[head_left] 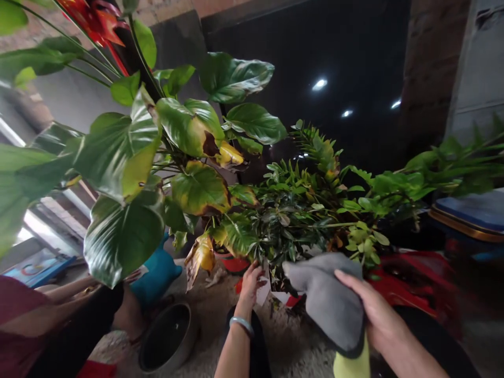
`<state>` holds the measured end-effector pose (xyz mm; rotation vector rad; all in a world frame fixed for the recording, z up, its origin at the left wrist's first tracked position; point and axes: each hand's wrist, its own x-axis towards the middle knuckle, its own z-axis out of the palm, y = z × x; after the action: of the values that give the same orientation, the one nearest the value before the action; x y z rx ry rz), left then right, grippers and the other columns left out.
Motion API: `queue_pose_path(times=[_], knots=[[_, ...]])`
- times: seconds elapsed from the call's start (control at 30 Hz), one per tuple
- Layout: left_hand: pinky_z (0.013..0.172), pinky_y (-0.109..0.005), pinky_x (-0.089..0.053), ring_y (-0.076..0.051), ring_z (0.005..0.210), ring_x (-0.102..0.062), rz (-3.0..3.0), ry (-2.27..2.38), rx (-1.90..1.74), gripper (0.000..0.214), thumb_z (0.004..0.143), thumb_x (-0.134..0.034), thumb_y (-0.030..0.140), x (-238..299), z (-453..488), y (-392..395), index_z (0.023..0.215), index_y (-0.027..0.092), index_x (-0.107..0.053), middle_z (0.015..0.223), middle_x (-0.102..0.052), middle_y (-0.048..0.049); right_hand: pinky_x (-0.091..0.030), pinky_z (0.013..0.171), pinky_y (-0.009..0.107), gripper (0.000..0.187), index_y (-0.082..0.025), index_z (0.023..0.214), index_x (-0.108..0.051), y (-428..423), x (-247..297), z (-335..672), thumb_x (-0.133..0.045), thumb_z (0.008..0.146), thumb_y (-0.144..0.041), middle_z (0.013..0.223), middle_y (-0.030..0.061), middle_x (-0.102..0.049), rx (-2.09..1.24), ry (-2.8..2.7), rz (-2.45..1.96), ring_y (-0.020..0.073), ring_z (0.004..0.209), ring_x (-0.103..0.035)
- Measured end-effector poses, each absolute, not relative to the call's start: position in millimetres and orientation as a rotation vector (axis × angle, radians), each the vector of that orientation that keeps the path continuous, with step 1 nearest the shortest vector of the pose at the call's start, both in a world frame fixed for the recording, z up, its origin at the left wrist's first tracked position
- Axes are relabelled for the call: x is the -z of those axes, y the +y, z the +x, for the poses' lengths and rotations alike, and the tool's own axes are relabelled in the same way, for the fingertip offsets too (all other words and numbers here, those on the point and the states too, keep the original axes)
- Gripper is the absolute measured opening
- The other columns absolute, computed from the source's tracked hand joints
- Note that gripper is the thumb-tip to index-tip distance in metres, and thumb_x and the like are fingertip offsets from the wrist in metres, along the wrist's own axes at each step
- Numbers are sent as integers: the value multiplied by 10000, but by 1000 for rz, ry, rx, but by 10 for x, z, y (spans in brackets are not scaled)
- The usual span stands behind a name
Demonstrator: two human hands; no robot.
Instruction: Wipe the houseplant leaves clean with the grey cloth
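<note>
My left hand [252,282], with a pale bangle at the wrist, is beside a white and red pot [281,296], by the lower leaves of a dense small-leaved plant [281,223]. Its fingers look loosely bent and apart, and I see nothing held in them. A grey cloth [334,302] is gripped in my right hand [374,310], thumb on top. The cloth hangs in front of the plant and hides part of the pot. Below it shows a yellow-green piece [354,362]; I cannot tell if it belongs to the cloth.
A tall broad-leaved plant [122,231] with browned leaves fills the left. Beneath stand a dark round pot [167,336] and a blue object [155,275], near another person's arm [74,296]. A red container [417,286] is at right, a dark glossy panel [307,42] behind.
</note>
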<state>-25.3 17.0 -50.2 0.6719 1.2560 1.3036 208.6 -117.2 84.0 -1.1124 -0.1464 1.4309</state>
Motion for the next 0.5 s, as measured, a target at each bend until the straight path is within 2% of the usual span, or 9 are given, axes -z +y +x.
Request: queue_pose_path(times=[0.17, 0.27, 0.4, 0.5], knots=[[630, -273, -464, -203, 808, -644, 710, 968, -1215, 435, 492, -851, 318, 332, -72, 101, 876, 179, -701, 875, -707, -73, -619, 787, 398, 294, -247, 738, -735, -753, -1224, 2138, -831, 461, -264, 733, 14, -805, -1152, -150, -896, 308, 847, -764], [631, -279, -474, -199, 788, -643, 680, 939, -1240, 419, 452, -872, 320, 285, -43, 81, 793, 185, -670, 835, -704, -55, -623, 765, 417, 263, -244, 709, -728, -700, -945, 2007, -834, 469, -271, 697, 29, -797, -1243, -187, -971, 316, 814, -761], [621, -286, -469, -199, 764, -641, 679, 949, -1258, 417, 444, -868, 331, 292, -50, 77, 763, 190, -640, 799, -704, -46, -616, 706, 413, 291, -198, 668, -736, -1065, -462, 1881, -857, 469, -372, 656, 71, -782, -1380, -260, -1212, 332, 748, -758], [617, -275, -452, -196, 758, -647, 661, 960, -1264, 407, 439, -873, 320, 297, -56, 84, 716, 198, -601, 756, -688, -27, -611, 676, 405, 340, -190, 697, -740, -1257, -599, 1924, -869, 468, -406, 655, 69, -778, -1384, -263, -1238, 332, 733, -758]])
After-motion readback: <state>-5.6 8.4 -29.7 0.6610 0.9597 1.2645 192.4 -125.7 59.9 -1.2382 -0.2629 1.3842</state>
